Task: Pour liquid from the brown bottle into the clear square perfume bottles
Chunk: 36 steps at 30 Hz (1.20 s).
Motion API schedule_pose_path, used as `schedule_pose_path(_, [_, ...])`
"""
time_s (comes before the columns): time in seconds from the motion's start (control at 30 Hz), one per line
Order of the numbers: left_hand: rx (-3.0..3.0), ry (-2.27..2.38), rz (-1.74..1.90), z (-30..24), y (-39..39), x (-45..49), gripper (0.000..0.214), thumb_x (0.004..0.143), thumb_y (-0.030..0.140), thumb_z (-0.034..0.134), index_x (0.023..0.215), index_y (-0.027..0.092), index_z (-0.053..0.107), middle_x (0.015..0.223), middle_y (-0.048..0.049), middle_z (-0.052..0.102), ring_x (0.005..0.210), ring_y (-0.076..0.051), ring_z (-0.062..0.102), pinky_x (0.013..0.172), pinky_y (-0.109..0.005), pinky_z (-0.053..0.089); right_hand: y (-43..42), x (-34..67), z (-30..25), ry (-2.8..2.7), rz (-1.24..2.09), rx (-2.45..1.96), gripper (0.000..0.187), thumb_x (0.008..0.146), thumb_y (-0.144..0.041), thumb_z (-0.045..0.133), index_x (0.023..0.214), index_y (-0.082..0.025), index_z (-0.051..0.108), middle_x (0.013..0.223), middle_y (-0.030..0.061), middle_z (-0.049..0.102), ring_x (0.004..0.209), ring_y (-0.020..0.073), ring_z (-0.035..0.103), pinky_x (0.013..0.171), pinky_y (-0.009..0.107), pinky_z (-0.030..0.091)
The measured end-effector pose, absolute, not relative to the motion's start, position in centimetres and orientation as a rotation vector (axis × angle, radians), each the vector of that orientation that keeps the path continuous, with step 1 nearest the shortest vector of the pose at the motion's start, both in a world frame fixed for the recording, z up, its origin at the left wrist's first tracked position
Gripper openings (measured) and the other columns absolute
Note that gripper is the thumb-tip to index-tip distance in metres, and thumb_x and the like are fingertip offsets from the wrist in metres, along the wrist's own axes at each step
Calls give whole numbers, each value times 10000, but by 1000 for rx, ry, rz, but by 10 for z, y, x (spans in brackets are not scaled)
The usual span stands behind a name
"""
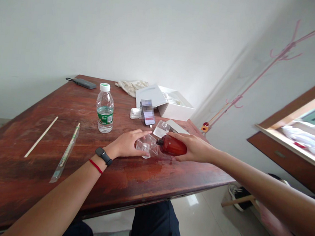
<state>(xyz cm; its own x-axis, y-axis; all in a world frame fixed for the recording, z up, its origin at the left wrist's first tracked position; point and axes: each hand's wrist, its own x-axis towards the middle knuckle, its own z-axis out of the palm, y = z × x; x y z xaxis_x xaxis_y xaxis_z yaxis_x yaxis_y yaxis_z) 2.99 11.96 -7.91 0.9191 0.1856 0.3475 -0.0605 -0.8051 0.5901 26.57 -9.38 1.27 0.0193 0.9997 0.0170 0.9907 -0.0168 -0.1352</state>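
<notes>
My left hand [128, 143], with a black watch and a red cord at the wrist, is closed around a clear angular container [147, 146]. My right hand [192, 147] grips an amber bottle [173, 145] tipped onto its side. The bottle's dark neck points left, close to the container's rim. Whether liquid is flowing out cannot be made out. Wet drops [147, 176] lie on the wood in front of both hands. Just behind the amber bottle is a small clear plastic piece [161, 129].
On the wooden table [47, 100] stands a water bottle [105, 109], with a wooden stick [41, 136] and a wrapped chopstick pair [66, 152] to its left. Farther back are a grey power bank [81, 83], a cloth [132, 87], a propped phone [148, 115] and an open white box [177, 110].
</notes>
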Motion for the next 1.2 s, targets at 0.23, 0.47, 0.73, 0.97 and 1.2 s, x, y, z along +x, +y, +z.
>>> schedule_pose_path(0.23, [2461, 86, 527, -79, 119, 30, 915, 826, 571, 848, 1597, 260, 467, 1207, -73, 697, 1033, -264, 705, 893, -349, 551, -94, 264, 14, -2117, 119, -2166, 980, 705, -479, 889, 1589, -302, 505, 1476, 120, 678, 1290, 445, 669, 1089, 583, 523])
schedule_pose_path(0.47, [2441, 70, 542, -79, 119, 29, 896, 832, 568, 845, 1592, 274, 473, 1205, -72, 699, 1040, -266, 703, 888, -349, 549, -94, 263, 16, -2146, 122, -2170, 986, 719, -481, 873, 1602, -280, 483, 1482, 133, 672, 1322, 445, 645, 1111, 592, 502])
schedule_pose_path(0.73, [2439, 84, 532, -78, 119, 30, 901, 822, 576, 849, 1584, 261, 486, 1207, -73, 703, 1007, -260, 709, 857, -336, 553, -93, 259, 19, -2150, 139, -2232, 978, 731, -479, 863, 1601, -254, 480, 1489, 144, 665, 1292, 426, 666, 1064, 543, 537])
schedule_pose_path(0.97, [2437, 109, 515, -76, 117, 29, 917, 809, 564, 862, 1583, 244, 489, 1217, -81, 704, 1018, -267, 714, 829, -331, 559, -94, 260, 19, -2172, 103, -2219, 927, 765, -474, 840, 1596, -269, 482, 1443, 127, 698, 1230, 405, 701, 1011, 501, 555])
schedule_pose_path(1.2, [2441, 95, 520, -77, 118, 30, 899, 818, 550, 862, 1579, 250, 489, 1213, -79, 705, 1059, -271, 710, 866, -338, 555, -94, 258, 20, -2151, 129, -2231, 956, 743, -475, 856, 1597, -267, 480, 1450, 132, 694, 1239, 406, 698, 1020, 503, 551])
